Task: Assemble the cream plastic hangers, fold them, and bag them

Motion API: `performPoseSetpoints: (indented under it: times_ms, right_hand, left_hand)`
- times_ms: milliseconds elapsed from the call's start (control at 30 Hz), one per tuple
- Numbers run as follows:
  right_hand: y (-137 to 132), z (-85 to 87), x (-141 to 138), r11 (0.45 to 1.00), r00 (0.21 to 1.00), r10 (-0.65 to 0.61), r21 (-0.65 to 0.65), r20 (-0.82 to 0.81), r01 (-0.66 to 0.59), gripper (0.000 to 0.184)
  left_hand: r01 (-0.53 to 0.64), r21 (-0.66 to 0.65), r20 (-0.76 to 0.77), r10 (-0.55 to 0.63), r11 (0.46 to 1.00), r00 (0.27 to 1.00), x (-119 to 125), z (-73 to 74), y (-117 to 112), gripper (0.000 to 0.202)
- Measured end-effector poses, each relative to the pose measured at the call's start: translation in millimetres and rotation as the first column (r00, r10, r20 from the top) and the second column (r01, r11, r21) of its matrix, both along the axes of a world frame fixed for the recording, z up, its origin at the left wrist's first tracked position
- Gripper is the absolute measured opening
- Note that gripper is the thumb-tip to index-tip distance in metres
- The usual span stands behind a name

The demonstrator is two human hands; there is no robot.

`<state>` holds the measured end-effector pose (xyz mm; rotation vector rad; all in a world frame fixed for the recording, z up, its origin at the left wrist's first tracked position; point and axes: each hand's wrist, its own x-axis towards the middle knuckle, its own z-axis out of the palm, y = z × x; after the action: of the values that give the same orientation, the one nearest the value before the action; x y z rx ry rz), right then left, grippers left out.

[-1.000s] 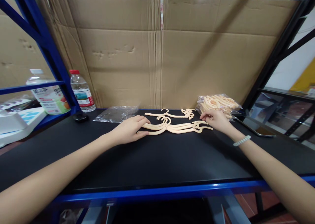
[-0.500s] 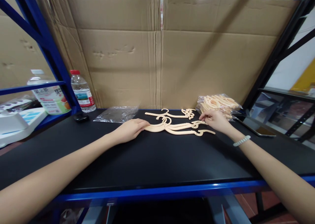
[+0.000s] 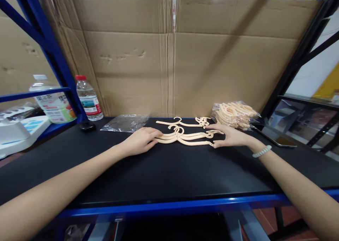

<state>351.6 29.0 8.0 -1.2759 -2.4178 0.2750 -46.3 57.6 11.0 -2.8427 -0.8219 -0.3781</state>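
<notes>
Several beige clothes hangers [image 3: 169, 140] lie bunched on the black tabletop, their hooks pointing away from me. Pinched over their left ends, my left hand [image 3: 140, 141] is closed. At the right ends my right hand [image 3: 233, 136] is open, thumb and fingers spread around the curled tips, with the thumb at the nearest hanger; the palm and thumb hide part of those tips. Just behind the bunch lies a single hanger [image 3: 168, 122], and small curled beige pieces [image 3: 202, 121] cluster at its right end.
A clear bag of beige hangers [image 3: 235, 113] sits at the back right, near a phone-like flat object [image 3: 278, 136]. An empty-looking clear plastic bag [image 3: 125, 123], a black mouse-like object [image 3: 87, 126], and a red-capped bottle [image 3: 88, 101] are on the left. Cardboard [image 3: 127, 68] stands behind.
My right hand has gone from a closed pinch at the rear tip to spread fingers spanning the right ends. The hangers at the left sit slightly more fanned; my left hand has barely moved.
</notes>
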Motion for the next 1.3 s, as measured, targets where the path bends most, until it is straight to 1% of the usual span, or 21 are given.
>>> performPoseSetpoints:
  times_ms: [33,67,133,233,333,433,633,767,833,900,967,1033,1100,1167,1300]
  right_hand:
    - [0.2,-1.4,-0.1,1.000,1.000,0.005,-0.024,0.029,-0.004,0.082]
    - [1.0,-2.9,0.2,0.999,0.999,0.005,-0.042,0.054,-0.003,0.082]
    - [4.1,-5.4,1.8,0.998,0.997,-0.001,-0.056,0.073,0.005,0.072]
    - [9.5,-7.4,5.4,0.998,0.999,-0.018,-0.057,0.042,0.020,0.051]
    - [12.2,-8.2,7.4,0.998,1.000,-0.031,-0.056,0.004,0.031,0.042]
    - [11.6,-8.3,6.7,0.999,1.000,-0.014,-0.045,-0.008,0.014,0.039]
    - [8.4,-6.4,3.4,1.000,1.000,0.005,0.003,0.021,-0.006,0.038]
    - [7.7,-5.0,2.8,0.999,1.000,0.023,0.029,0.008,-0.023,0.038]
    - [8.7,-4.2,3.6,0.999,1.000,0.002,0.054,0.004,-0.002,0.036]
    - [11.6,-2.9,4.4,0.993,0.997,-0.075,0.094,0.017,0.074,0.032]
    - [16.8,-0.5,3.6,0.972,0.978,-0.190,0.156,0.083,0.175,0.028]
    - [24.5,3.2,0.3,0.949,0.947,-0.267,0.220,0.176,0.227,0.028]
    - [34.5,7.9,-4.9,0.941,0.924,-0.283,0.262,0.258,0.215,0.028]
    - [46.0,12.6,-10.5,0.941,0.910,-0.270,0.284,0.313,0.182,0.028]
    - [68.0,16.3,-17.7,0.935,0.863,-0.277,0.325,0.423,0.140,0.028]
  left_hand:
    - [0.002,0.001,0.001,-0.002,1.000,1.000,-0.1,-0.3,0.4,0.027]
    - [0.003,0.002,0.003,-0.003,1.000,1.000,-0.2,-0.4,0.7,0.027]
    - [0.003,0.004,0.006,-0.003,1.000,1.000,-0.1,-0.3,1.0,0.027]
    - [-0.006,0.002,0.007,0.006,1.000,1.000,0.4,-0.1,0.7,0.027]
    - [-0.013,0.005,0.016,0.013,1.000,1.000,0.8,-0.9,0.1,0.028]
    - [-0.020,0.012,0.029,0.019,1.000,0.999,1.0,-1.4,-0.9,0.027]
    - [-0.023,0.011,0.013,0.023,1.000,1.000,2.5,0.7,-3.4,0.028]
    - [-0.010,0.020,0.012,0.010,1.000,1.000,3.3,1.3,-5.7,0.028]
    - [-0.004,0.027,0.018,0.003,1.000,1.000,3.1,2.3,-7.0,0.027]
    - [-0.008,0.040,0.022,0.007,0.999,1.000,3.1,5.1,-7.7,0.027]
    - [-0.027,0.061,0.019,0.026,0.998,0.999,3.9,9.9,-7.0,0.027]
    - [-0.060,0.088,0.005,0.060,0.994,0.998,6.4,15.9,-3.9,0.027]
    - [-0.105,0.108,-0.034,0.109,0.989,0.993,11.0,21.6,2.5,0.027]
    - [-0.150,0.117,-0.090,0.160,0.982,0.983,17.7,25.4,12.5,0.029]
    - [-0.198,0.101,-0.147,0.212,0.975,0.966,33.9,25.4,40.0,0.030]
